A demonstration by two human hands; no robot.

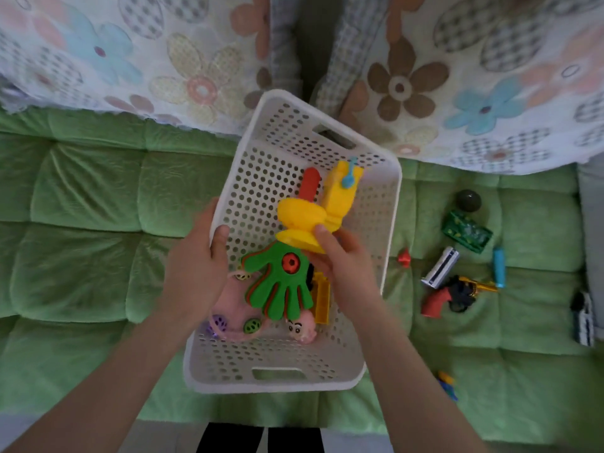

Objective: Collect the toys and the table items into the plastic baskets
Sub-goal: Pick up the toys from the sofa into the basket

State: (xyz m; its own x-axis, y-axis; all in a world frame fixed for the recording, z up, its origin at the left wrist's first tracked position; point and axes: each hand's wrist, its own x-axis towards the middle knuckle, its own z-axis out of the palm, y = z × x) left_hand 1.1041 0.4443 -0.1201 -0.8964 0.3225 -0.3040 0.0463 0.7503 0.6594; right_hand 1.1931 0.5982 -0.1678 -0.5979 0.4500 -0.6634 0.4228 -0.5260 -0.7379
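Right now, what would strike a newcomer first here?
The white basket at centre on the green couch, full of bright toys, a green hand toy on top. The left hand grips its rim; the right hand holds a yellow toy over it. A red gun lies to the right.

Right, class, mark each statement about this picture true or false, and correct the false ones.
1. The left hand grips the rim of the white perforated plastic basket. True.
2. The right hand holds nothing. False: it holds a yellow plastic toy over the basket.
3. The red-handled toy pistol lies on the green quilted sofa, outside the basket. True.
4. The green hand-shaped plastic clapper lies on the sofa. False: it lies in the basket.
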